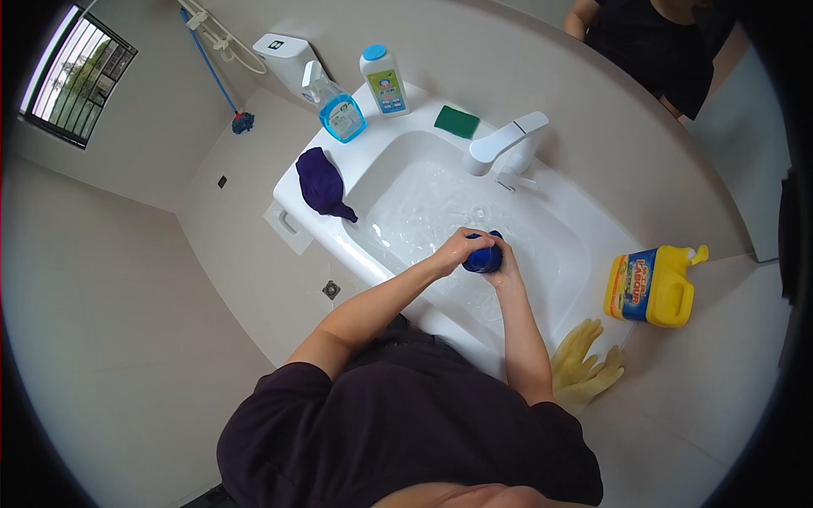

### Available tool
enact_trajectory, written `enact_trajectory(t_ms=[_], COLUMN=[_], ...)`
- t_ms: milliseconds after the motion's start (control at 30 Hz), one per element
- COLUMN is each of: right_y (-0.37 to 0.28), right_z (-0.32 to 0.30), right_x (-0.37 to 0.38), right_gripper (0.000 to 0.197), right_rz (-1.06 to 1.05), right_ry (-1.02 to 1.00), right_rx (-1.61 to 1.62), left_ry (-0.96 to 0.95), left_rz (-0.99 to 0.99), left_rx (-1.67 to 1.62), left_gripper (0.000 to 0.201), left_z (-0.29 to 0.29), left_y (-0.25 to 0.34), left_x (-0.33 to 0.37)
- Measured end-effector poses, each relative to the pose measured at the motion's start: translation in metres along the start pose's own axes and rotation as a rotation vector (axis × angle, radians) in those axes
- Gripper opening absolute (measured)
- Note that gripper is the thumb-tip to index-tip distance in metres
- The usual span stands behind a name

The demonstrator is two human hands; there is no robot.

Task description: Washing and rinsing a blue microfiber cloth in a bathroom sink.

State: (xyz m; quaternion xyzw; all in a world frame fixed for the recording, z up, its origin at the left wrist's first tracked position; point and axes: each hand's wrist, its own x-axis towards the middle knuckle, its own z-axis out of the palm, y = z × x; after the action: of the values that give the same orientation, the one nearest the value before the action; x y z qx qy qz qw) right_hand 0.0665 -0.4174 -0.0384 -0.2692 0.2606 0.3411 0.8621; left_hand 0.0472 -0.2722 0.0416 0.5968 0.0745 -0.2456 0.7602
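Over the basin of the white sink (385,190), both of my hands are closed around a bunched blue cloth (483,260). My left hand (457,247) grips it from the left and top, with the thumb side toward the middle. From the right, my right hand (506,267) wraps its side. Part of the cloth bulges out toward me, and a small bit shows at the far end. Beneath it, rippling water lies in the basin. A white faucet (508,144) stands at the basin's far side. Draped on the left rim is a dark purple cloth (320,182).
Along the back rim are a blue spray bottle (343,117), a white bottle with blue cap (385,83) and a green scouring pad (457,122). To the right stand a yellow jug (669,288) and yellow rubber gloves (584,364). A mirror (542,21) borders the far side.
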Motion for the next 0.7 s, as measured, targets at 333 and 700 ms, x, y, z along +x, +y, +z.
enact_trajectory(t_ms=[333, 700], right_y=[-0.042, -0.036], right_z=[0.019, 0.08], right_x=[-0.024, -0.072], right_gripper=[0.033, 0.034], right_rz=[0.048, -1.413], right_ry=[0.051, -0.318], right_rx=[-0.303, -1.774], left_ry=[0.035, -0.303], left_rz=[-0.02, -0.553], left_rx=[-0.521, -0.04], left_gripper=[0.043, 0.029], left_z=[-0.021, -0.047], left_y=[-0.006, -0.027], left_x=[-0.007, 0.013])
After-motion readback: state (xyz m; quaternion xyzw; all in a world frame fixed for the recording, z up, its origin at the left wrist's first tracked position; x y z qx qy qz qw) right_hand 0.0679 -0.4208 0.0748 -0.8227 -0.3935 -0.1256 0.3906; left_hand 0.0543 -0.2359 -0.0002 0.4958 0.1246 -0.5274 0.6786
